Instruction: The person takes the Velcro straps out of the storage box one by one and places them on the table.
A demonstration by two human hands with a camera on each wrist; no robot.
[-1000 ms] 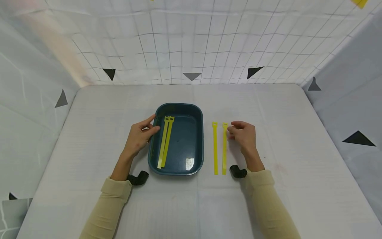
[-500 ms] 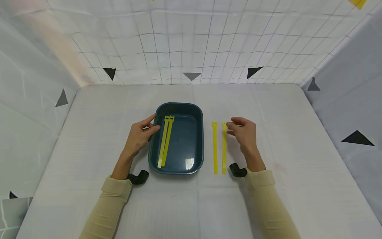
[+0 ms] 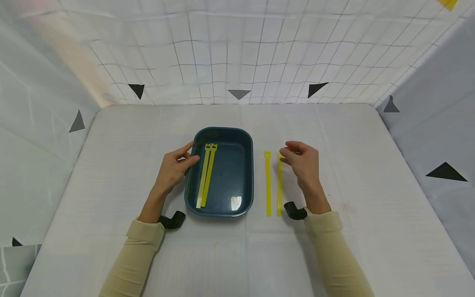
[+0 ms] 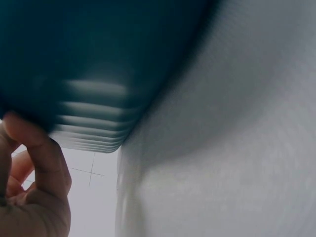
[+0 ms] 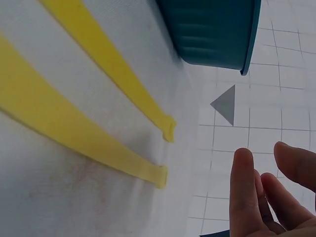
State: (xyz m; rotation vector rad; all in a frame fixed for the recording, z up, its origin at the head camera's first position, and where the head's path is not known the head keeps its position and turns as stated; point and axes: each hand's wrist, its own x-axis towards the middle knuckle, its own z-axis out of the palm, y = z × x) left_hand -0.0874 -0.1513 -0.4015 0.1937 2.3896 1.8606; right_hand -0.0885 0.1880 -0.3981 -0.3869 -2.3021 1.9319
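My left hand [image 3: 173, 168] holds the left rim of a dark teal tray [image 3: 237, 177], its thumb over the edge. In the left wrist view its fingers [image 4: 44, 163] meet the tray's underside edge. Inside the tray, two flat yellow cable ties [image 3: 205, 177] with slotted heads lie side by side, slightly overlapping. To the tray's right, another cable tie [image 3: 268, 185] lies straight on the table, parallel to a fourth cable tie [image 3: 279, 189]. Over that one's head hovers my right hand [image 3: 302, 163]; the right wrist view shows its fingers raised clear of both ties, holding nothing.
A white-covered table [image 3: 222, 255] carries everything. Behind it stands a white gridded sheet [image 3: 237, 53] with dark triangle markers. Grey sheets close off both sides. Black wrist-worn pieces sit by the left cuff [image 3: 173, 220] and the right cuff [image 3: 295, 211].
My right hand has lifted slightly and shifted away from the front edge, its fingertips now overlapping the right-hand tie's head. The left hand, tray and ties have stayed in place.
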